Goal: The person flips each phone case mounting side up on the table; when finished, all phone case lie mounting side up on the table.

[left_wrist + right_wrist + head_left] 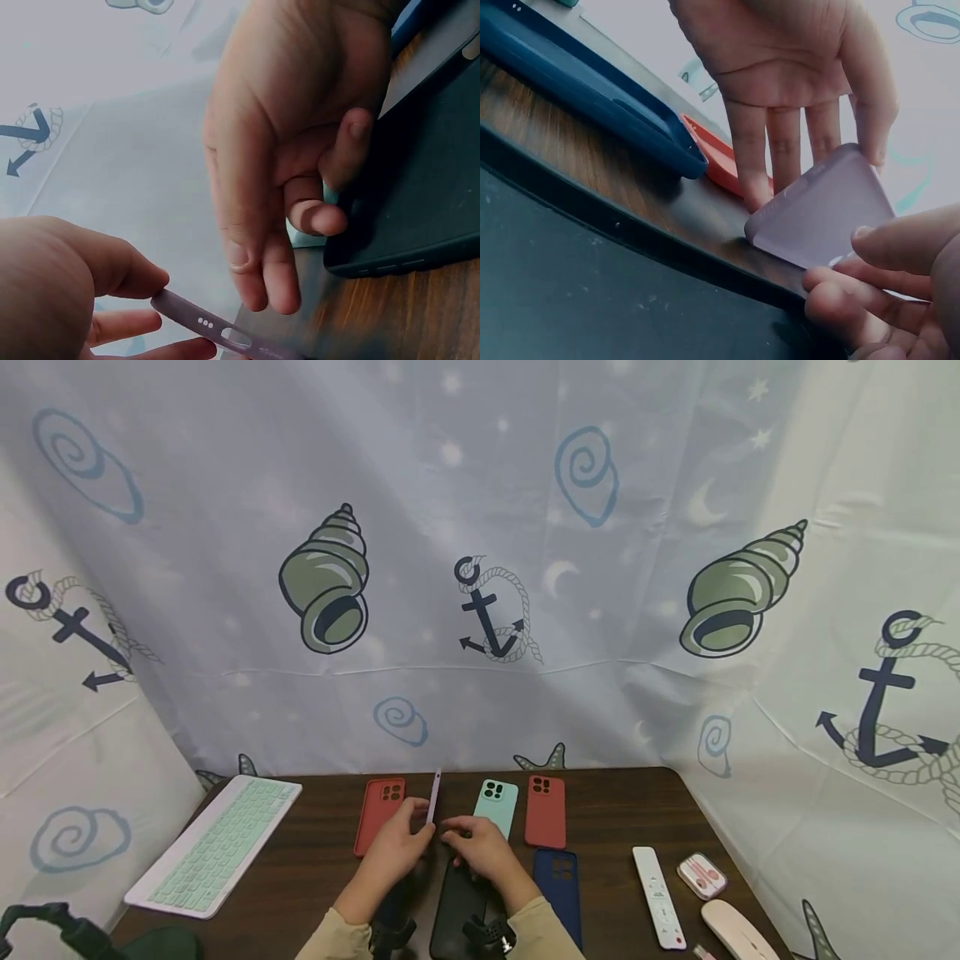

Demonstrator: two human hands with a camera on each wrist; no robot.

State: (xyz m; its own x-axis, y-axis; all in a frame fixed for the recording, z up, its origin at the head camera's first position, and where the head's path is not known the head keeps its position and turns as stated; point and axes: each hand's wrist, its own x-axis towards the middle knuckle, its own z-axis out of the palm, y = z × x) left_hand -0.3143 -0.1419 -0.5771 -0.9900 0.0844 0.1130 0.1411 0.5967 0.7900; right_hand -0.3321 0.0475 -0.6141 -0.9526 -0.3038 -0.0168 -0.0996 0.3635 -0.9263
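My left hand pinches a pale purple phone case by its edges, between thumb and fingers. The case stands nearly edge-on in the head view; the right wrist view shows its flat face. Close by on the right is my right hand, fingers partly extended and holding nothing, with a small gap to the case in the left wrist view. Below the hands lies a black phone case. A dark blue case lies near my left hand, mostly hidden by the arm in the head view.
Around the hands lie two red cases, a mint case and a blue case. A keyboard is at left. A white remote, earphone box and mouse lie at right.
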